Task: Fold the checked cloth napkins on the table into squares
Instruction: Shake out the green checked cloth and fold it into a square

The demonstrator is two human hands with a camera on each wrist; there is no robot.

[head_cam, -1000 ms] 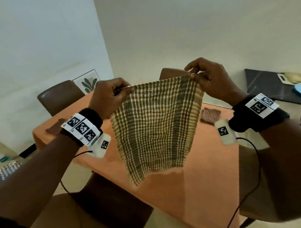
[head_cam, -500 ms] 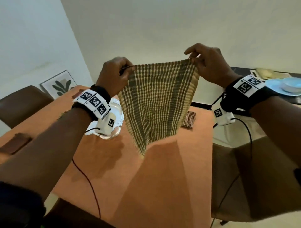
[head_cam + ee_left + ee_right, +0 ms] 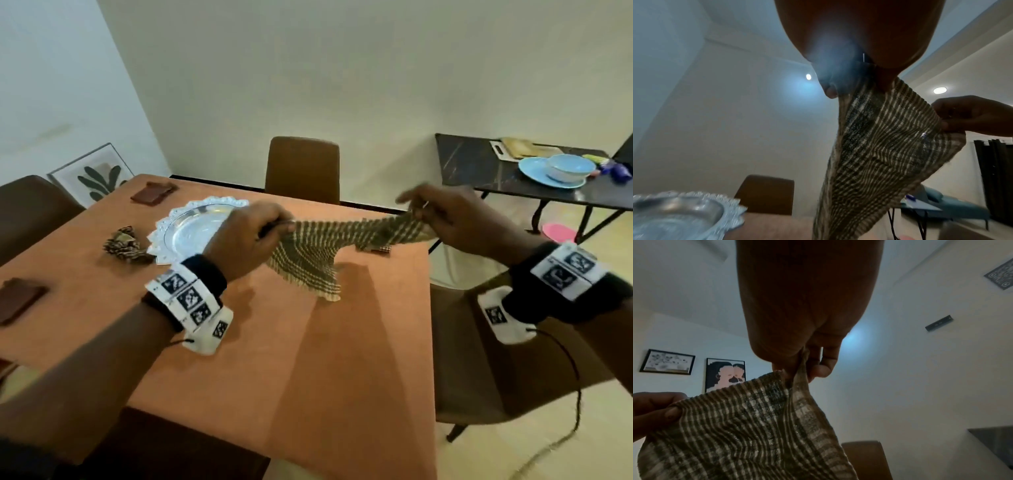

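Note:
A green-and-cream checked napkin [image 3: 318,250] [image 3: 885,154] [image 3: 748,431] is stretched between my two hands low over the orange table [image 3: 342,359]. My left hand [image 3: 270,228] pinches one top corner, and my right hand [image 3: 419,212] pinches the other. The cloth sags forward and its lower corner touches the tabletop. A crumpled checked napkin [image 3: 125,245] lies left of the silver plate. A small folded checked napkin [image 3: 380,248] peeks out from behind the held cloth near the table's right edge.
A silver plate [image 3: 191,229] with a lacy rim sits mid-table. Brown coasters [image 3: 152,193] [image 3: 19,301] lie on the left side. Brown chairs [image 3: 301,169] surround the table. A dark side table [image 3: 479,168] at the right carries blue dishes [image 3: 561,169].
Both hands have come down from chest height toward the table with the napkin. The cloth, which hung straight down, now trails forward with its bottom corner on the tabletop.

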